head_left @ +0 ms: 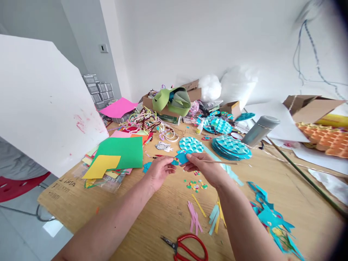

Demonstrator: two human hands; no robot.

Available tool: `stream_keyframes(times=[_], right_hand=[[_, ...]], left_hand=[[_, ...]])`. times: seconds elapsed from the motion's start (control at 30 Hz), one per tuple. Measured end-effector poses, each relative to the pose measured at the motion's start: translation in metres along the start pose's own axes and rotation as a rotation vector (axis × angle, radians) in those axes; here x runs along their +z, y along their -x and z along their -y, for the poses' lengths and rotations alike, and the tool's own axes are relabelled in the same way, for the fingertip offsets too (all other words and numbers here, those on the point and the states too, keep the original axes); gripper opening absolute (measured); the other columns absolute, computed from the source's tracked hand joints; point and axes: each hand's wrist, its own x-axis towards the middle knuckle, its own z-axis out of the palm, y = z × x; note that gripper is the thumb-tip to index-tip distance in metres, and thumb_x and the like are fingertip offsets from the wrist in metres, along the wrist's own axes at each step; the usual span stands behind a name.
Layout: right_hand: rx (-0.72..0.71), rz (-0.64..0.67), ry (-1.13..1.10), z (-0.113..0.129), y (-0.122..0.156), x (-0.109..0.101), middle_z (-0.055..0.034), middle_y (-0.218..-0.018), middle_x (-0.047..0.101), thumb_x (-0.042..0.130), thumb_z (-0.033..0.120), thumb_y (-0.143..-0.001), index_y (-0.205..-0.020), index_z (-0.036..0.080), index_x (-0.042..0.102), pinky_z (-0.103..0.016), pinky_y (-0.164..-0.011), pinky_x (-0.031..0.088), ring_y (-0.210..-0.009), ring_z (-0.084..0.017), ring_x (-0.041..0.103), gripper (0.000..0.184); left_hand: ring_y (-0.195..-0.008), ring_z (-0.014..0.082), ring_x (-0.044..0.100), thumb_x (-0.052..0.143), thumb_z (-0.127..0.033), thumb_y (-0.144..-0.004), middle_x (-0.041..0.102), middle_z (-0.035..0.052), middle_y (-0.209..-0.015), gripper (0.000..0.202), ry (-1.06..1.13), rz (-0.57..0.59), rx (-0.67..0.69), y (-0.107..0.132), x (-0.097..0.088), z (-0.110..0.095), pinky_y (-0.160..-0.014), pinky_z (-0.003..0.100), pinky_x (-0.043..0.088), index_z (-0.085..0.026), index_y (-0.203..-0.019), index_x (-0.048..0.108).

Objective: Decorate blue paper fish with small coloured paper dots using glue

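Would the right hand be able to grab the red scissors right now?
Probably, but not at once: the right hand pinches a thin stick and the blue paper piece. The red scissors lie uncovered on the table, close by.

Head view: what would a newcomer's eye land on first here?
Mid-table, the left hand and right hand pinch a small blue paper piece together. Behind them to the right lies a stack of turquoise scaled discs. Red scissors sit at the near edge.
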Motion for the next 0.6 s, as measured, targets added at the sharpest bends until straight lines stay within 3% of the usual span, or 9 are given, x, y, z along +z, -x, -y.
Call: stream_keyframes(times=[0.1, 0.17, 0.27, 0.37, 0.47, 0.6], right_hand=[[-0.012, 0.023, 0.084, -0.004, -0.002, 0.005, -0.0072, -0.071, 0.069, 0.059, 0.066, -0.071, -0.074, 0.013, 0.068, -0.026, -0.062, 0.050, -0.062, -0.013, 0.063, 0.054], [-0.002, -0.012, 0.159, -0.004, -0.002, -0.003, -0.0093, -0.078, 0.070, 0.048, 0.067, -0.079, -0.084, 0.013, 0.067, -0.026, -0.062, 0.050, -0.065, -0.014, 0.064, 0.057], [0.050, -0.308, 0.455, -0.002, 0.002, -0.032, -0.0117, -0.085, 0.070, 0.032, 0.057, -0.091, -0.102, 0.015, 0.063, -0.029, -0.065, 0.050, -0.070, -0.017, 0.067, 0.053], [0.199, -0.562, 1.112, -0.007, 0.008, -0.065, -0.0192, -0.089, 0.069, 0.033, 0.045, -0.094, -0.093, 0.013, 0.064, -0.036, -0.071, 0.048, -0.087, -0.028, 0.067, 0.044], [0.512, -0.409, 1.382, -0.024, 0.007, -0.082, -0.0222, -0.101, 0.067, 0.050, 0.037, -0.086, -0.093, 0.013, 0.065, -0.037, -0.071, 0.048, -0.097, -0.033, 0.065, 0.030], [0.570, -0.315, 1.409, -0.047, 0.000, -0.083, -0.0200, -0.104, 0.067, 0.056, 0.025, -0.078, -0.094, 0.013, 0.067, -0.036, -0.067, 0.048, -0.096, -0.034, 0.065, 0.022]], left_hand=[[-0.058, 0.0115, 0.059, 0.076, -0.017, -0.054, 0.067, 0.0029, -0.067, 0.021, 0.011, -0.077, 0.014, -0.001, -0.004, 0.001, -0.057, 0.023, 0.044, -0.012, -0.070, 0.064], [-0.060, 0.0118, 0.060, 0.075, -0.016, -0.055, 0.068, 0.0028, -0.070, 0.023, 0.031, -0.101, 0.030, -0.002, -0.011, 0.001, -0.058, 0.023, 0.046, -0.012, -0.074, 0.064], [-0.058, 0.0123, 0.061, 0.074, -0.016, -0.057, 0.068, 0.0032, -0.068, 0.021, 0.032, -0.127, 0.049, -0.002, -0.023, -0.003, -0.058, 0.024, 0.049, -0.011, -0.075, 0.063], [-0.059, 0.0140, 0.063, 0.072, -0.016, -0.058, 0.069, 0.0048, -0.068, 0.020, 0.021, -0.151, 0.062, -0.001, -0.031, -0.002, -0.058, 0.026, 0.051, -0.011, -0.074, 0.062], [-0.061, 0.0172, 0.066, 0.072, -0.018, -0.058, 0.069, 0.0065, -0.067, 0.019, 0.004, -0.150, 0.064, -0.001, -0.033, 0.005, -0.059, 0.027, 0.053, -0.011, -0.071, 0.060], [-0.059, 0.0178, 0.067, 0.071, -0.019, -0.058, 0.069, 0.0076, -0.066, 0.020, -0.017, -0.145, 0.074, -0.002, -0.034, 0.012, -0.058, 0.027, 0.054, -0.011, -0.072, 0.059]])
